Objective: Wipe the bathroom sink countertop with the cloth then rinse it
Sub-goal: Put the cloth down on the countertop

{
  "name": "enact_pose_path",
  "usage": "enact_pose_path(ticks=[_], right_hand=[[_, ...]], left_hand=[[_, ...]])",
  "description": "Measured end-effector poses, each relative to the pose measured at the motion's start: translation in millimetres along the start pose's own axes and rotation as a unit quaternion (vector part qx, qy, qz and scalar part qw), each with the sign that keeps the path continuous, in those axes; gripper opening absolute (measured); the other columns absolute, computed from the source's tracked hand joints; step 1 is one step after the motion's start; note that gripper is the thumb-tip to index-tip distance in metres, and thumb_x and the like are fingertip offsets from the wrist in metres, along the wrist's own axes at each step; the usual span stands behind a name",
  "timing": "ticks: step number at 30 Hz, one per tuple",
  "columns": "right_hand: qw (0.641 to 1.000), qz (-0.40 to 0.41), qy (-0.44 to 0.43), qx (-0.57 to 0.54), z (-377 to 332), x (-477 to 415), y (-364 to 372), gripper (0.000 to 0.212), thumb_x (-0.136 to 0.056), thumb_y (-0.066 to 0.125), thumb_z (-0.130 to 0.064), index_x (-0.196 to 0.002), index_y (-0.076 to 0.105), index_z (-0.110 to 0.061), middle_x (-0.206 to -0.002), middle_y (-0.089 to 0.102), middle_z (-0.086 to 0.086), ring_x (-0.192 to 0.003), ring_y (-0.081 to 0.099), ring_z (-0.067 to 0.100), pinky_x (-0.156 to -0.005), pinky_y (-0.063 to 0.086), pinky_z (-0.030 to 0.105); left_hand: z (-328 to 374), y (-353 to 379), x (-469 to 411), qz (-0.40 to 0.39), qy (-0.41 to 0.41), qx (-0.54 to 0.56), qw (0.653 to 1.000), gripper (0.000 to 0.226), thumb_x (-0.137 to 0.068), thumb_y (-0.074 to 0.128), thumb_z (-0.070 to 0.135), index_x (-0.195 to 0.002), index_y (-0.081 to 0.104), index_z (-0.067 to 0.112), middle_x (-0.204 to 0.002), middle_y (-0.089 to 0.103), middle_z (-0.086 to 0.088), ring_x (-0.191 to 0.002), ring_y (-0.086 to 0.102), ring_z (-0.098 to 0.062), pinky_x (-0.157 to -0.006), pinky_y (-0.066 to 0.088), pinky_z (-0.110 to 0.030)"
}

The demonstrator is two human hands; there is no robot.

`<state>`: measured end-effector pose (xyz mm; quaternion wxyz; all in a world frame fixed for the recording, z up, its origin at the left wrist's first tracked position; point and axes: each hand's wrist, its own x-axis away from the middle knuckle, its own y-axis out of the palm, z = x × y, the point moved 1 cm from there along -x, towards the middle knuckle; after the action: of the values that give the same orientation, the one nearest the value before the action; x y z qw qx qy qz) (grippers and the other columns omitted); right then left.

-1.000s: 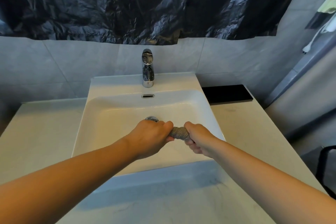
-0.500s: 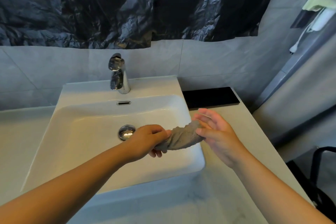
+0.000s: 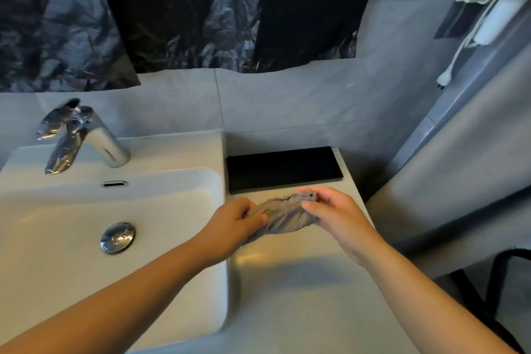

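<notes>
Pale stone with faint veining forms the bathroom countertop [image 3: 301, 296] nearest the camera, to the right of the basin. Two bare forearms reach over it from the bottom edge. The left one crosses the front right corner of the white rectangular ceramic sink [image 3: 221, 169], and the right one comes in over the counter from the lower right.

The left hand [image 3: 232, 224] is knuckles-up, its fingers curled round the left end of a grey cloth twisted into a short rope [image 3: 283, 215], with the thumb laid along the top. The right hand [image 3: 336, 215] is turned partly on its side, and its thumb and bent fingers close on the cloth's right end, where a frayed edge sticks out. The cloth spans the narrow gap between the two hands, over the counter just right of the sink's rim. Its lower left tail hangs toward the stone, and whether it touches cannot be told.

Just beyond the hands a flat black rectangular tray [image 3: 283, 168] lies on the counter against the wall, beside the sink's back corner. In the basin to the left sit a round chrome drain stopper [image 3: 117, 237] and, farther back, a small chrome overflow slot [image 3: 114, 183]. A chrome single-lever faucet [image 3: 83, 135] stands on the sink's rear ledge. Behind it rise large grey wall tiles [image 3: 287, 100], with crinkled black plastic sheeting [image 3: 201, 8] hung across the upper wall. At the far right, white and pale green items [image 3: 488, 8] hang high on the side wall.
</notes>
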<state>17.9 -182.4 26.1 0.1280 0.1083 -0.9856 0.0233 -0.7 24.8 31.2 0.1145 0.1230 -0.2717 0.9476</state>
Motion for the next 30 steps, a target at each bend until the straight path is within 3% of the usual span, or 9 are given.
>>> enact_pose_path(ticks=[6,9,11,14,17,20,24,28,30], right_hand=[[0.984,0.07,-0.062,0.149,20,-29,-34,0.022,-0.098,0.046,-0.018,-0.106,0.066,-0.02,-0.098,0.068,-0.002,-0.095,0.064,0.011,-0.08,0.056,0.033],[0.995,0.074,-0.012,0.067,30,-51,-51,0.021,-0.097,0.046,-0.017,-0.106,0.064,-0.02,-0.103,0.068,0.005,-0.098,0.065,0.019,-0.087,0.055,0.045],[0.997,0.072,0.031,-0.013,33,-66,-63,0.019,-0.097,0.047,-0.014,-0.107,0.063,-0.017,-0.11,0.067,0.011,-0.1,0.065,0.02,-0.086,0.055,0.039],[0.988,0.024,0.053,-0.146,34,-82,-82,0.024,-0.094,0.048,0.0,-0.114,0.059,-0.006,-0.11,0.068,0.011,-0.101,0.066,0.018,-0.081,0.055,0.027],[0.98,-0.004,0.067,-0.187,39,-101,-104,0.037,-0.091,0.044,0.012,-0.12,0.055,-0.007,-0.111,0.069,0.01,-0.102,0.066,0.018,-0.078,0.055,0.023],[0.985,0.026,0.08,-0.153,48,-124,-118,0.039,-0.09,0.042,0.015,-0.118,0.058,-0.008,-0.108,0.07,0.007,-0.1,0.067,0.016,-0.079,0.054,0.024],[0.988,0.095,0.072,-0.097,62,-160,-126,0.029,-0.09,0.054,0.003,-0.112,0.066,-0.012,-0.103,0.072,0.007,-0.097,0.068,0.018,-0.085,0.054,0.031],[0.983,0.179,0.04,-0.027,72,-202,-129,0.015,-0.087,0.066,-0.016,-0.102,0.069,-0.016,-0.089,0.071,-0.006,-0.085,0.066,0.005,-0.072,0.05,0.016],[0.978,0.204,0.012,0.044,80,-222,-129,0.02,-0.088,0.066,-0.017,-0.106,0.069,-0.01,-0.092,0.071,-0.004,-0.088,0.066,0.006,-0.073,0.047,0.013]], left_hand=[[26,27,-38,-0.028,-0.031,0.062,0.997,0.035,-0.092,0.05,0.045,-0.094,0.051,0.01,-0.078,0.07,-0.011,-0.062,0.07,-0.02,-0.061,0.057,-0.032],[29,36,-56,0.002,-0.015,0.063,0.998,0.037,-0.078,0.069,0.049,-0.097,0.057,0.02,-0.084,0.067,0.001,-0.07,0.065,-0.007,-0.061,0.051,-0.019],[27,43,-69,0.034,0.01,0.067,0.997,0.023,-0.081,0.072,0.032,-0.098,0.058,0.024,-0.089,0.065,0.004,-0.077,0.063,-0.007,-0.063,0.05,-0.017],[24,51,-91,0.074,-0.012,0.175,0.982,0.011,-0.091,0.06,0.015,-0.101,0.057,0.018,-0.095,0.062,-0.003,-0.08,0.066,-0.023,-0.057,0.054,-0.023],[23,58,-118,0.066,-0.071,0.24,0.966,0.013,-0.093,0.057,0.014,-0.103,0.054,0.021,-0.098,0.062,-0.008,-0.062,0.069,-0.029,-0.051,0.057,-0.033],[19,67,-155,0.072,-0.1,0.195,0.973,0.016,-0.09,0.062,0.015,-0.103,0.054,0.019,-0.094,0.061,-0.01,-0.058,0.069,-0.032,-0.051,0.059,-0.038],[9,72,-209,0.175,-0.118,0.025,0.977,0.028,-0.079,0.072,0.039,-0.093,0.056,0.022,-0.083,0.063,-0.001,-0.072,0.065,-0.021,-0.059,0.057,-0.037],[3,81,-249,0.218,-0.103,-0.05,0.969,0.025,-0.088,0.062,0.038,-0.103,0.053,0.021,-0.08,0.06,0.005,-0.071,0.059,-0.015,-0.061,0.051,-0.033],[-2,90,-262,0.214,-0.065,-0.135,0.965,0.021,-0.093,0.054,0.037,-0.107,0.049,0.022,-0.082,0.063,0.003,-0.07,0.06,-0.018,-0.06,0.051,-0.034]])
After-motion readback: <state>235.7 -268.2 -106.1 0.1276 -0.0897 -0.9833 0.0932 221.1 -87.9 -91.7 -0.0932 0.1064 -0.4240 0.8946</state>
